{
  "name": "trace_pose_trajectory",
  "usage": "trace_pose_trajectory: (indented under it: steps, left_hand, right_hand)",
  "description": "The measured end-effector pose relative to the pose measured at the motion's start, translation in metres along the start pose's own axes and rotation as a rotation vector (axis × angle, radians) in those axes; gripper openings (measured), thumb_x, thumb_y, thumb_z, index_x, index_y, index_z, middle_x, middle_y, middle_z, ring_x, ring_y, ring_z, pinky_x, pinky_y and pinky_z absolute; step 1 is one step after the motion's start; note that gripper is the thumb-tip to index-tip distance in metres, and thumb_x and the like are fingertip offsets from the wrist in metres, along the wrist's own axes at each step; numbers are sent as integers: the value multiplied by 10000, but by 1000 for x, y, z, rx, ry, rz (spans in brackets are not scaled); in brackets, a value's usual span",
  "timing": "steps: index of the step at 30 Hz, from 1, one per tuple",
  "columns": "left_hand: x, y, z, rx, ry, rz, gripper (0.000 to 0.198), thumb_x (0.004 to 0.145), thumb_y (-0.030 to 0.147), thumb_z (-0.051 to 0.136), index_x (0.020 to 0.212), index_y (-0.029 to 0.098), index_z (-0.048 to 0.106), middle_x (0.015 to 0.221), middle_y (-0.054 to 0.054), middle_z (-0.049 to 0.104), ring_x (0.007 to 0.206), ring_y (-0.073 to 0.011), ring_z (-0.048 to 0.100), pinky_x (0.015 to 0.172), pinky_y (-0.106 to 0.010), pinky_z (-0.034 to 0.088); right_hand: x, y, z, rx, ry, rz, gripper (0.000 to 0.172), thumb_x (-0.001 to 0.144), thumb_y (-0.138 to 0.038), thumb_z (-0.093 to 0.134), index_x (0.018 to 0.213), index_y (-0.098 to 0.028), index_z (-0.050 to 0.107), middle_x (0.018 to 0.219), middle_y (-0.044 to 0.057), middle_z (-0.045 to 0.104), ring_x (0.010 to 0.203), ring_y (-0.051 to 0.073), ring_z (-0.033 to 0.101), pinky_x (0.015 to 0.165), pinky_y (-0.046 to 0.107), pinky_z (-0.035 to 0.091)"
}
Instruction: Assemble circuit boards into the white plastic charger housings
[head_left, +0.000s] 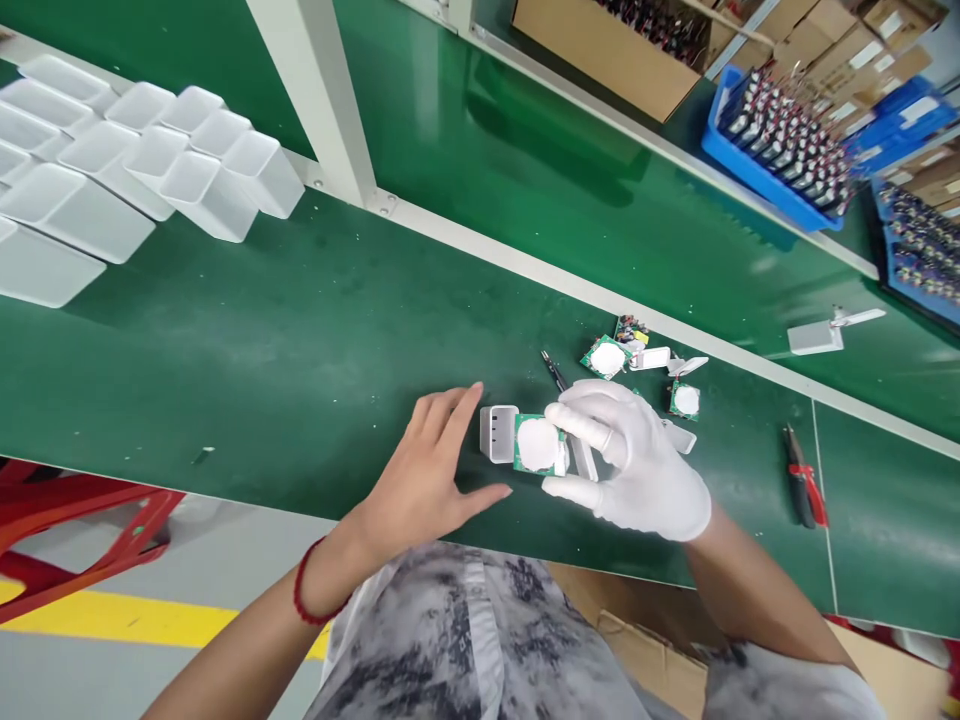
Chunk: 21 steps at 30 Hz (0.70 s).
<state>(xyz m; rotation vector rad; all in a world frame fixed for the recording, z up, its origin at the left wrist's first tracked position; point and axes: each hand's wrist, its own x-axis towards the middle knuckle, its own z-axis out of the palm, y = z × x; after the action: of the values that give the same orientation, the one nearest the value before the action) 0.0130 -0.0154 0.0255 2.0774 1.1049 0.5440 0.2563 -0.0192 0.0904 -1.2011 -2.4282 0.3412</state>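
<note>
My bare left hand (421,468) is open, its thumb and fingers spread just left of a small white plastic housing (492,436) on the bench. The open end of this housing faces right, against a green circuit board (537,444) with a round white pad on it. My right hand (634,455), in a white glove, has its thumb and fingertips closed on the board's right side. A white strip-like part lies under those fingers, partly hidden. Behind the glove lie black tweezers (553,370), another padded circuit board (607,357) and a smaller one (684,399).
Several white empty housings (217,190) stand in rows at the back left. Red-handled pliers (802,485) lie at right. A white metal post (319,100) rises behind the bench. The upper shelf carries a blue tray (772,185) of wired parts and a cardboard box (600,50).
</note>
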Motion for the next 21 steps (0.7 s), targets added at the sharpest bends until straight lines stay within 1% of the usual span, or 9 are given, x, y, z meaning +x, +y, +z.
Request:
trace_pose_trajectory:
  steps: [1, 2, 4, 5, 8, 12, 14, 16, 21]
  left_hand:
    - [5, -2, 1, 1, -11, 23, 798, 800, 415, 723, 1456, 238, 305, 1379, -157, 500, 1276, -364, 455, 1009, -532, 454]
    - [10, -4, 3, -9, -27, 33, 717, 806, 372, 724, 1415, 238, 369, 1366, -142, 528, 1289, -364, 433, 1033, -544, 430]
    - [17, -6, 8, -45, -48, 15, 577, 804, 292, 730, 1316, 234, 470, 1270, -111, 609, 1248, -342, 454, 1025, -530, 434]
    - [19, -6, 11, -59, -45, 1, 540, 794, 274, 738, 1277, 233, 499, 1227, -100, 634, 1224, -334, 466, 1014, -521, 441]
    - [20, -5, 16, -73, -9, -27, 503, 778, 283, 749, 1228, 237, 529, 1189, -88, 653, 1196, -327, 480, 999, -509, 447]
    - [18, -5, 18, -48, 26, -22, 450, 797, 269, 716, 1207, 218, 540, 1168, -100, 655, 1181, -324, 485, 985, -494, 453]
    - [18, -6, 18, -41, 29, -14, 438, 800, 245, 703, 1205, 212, 538, 1162, -103, 655, 1175, -320, 482, 979, -483, 455]
    - [18, -7, 19, -41, 24, -13, 436, 799, 231, 698, 1205, 217, 538, 1167, -101, 653, 1174, -318, 476, 983, -480, 451]
    - [17, -8, 19, -55, 22, -14, 418, 811, 254, 699, 1197, 225, 543, 1175, -105, 652, 1175, -321, 475, 950, -470, 466]
  right_hand:
    - [3, -1, 0, -42, -10, -18, 562, 833, -446, 701, 1297, -237, 462, 997, 85, 646, 983, 272, 607, 810, 457, 509]
    - [5, -2, 0, -79, -29, -36, 536, 832, -442, 697, 1267, -212, 484, 980, 91, 647, 964, 274, 603, 793, 449, 502]
    - [13, -3, -1, -127, -92, -61, 471, 826, -436, 699, 1181, -171, 538, 941, 97, 650, 917, 270, 590, 748, 417, 483]
    - [17, -4, -2, -143, -129, -64, 428, 823, -432, 701, 1125, -161, 565, 922, 98, 650, 895, 264, 583, 730, 401, 468]
    - [30, -7, -6, -183, -256, -55, 326, 819, -442, 699, 958, -162, 603, 844, 83, 635, 836, 247, 554, 709, 377, 422]
    - [43, -10, -8, -238, -423, -29, 332, 804, -481, 701, 855, -173, 589, 775, 51, 588, 800, 232, 521, 711, 365, 384]
    - [46, -11, -7, -256, -451, -28, 338, 805, -489, 699, 853, -175, 585, 785, 49, 584, 816, 233, 520, 710, 358, 374]
    - [48, -12, -5, -266, -452, -35, 335, 816, -486, 690, 872, -172, 589, 793, 51, 585, 824, 235, 520, 712, 358, 373]
    - [48, -13, -4, -251, -445, -46, 293, 810, -436, 708, 873, -175, 591, 778, 43, 584, 809, 232, 518, 717, 368, 389]
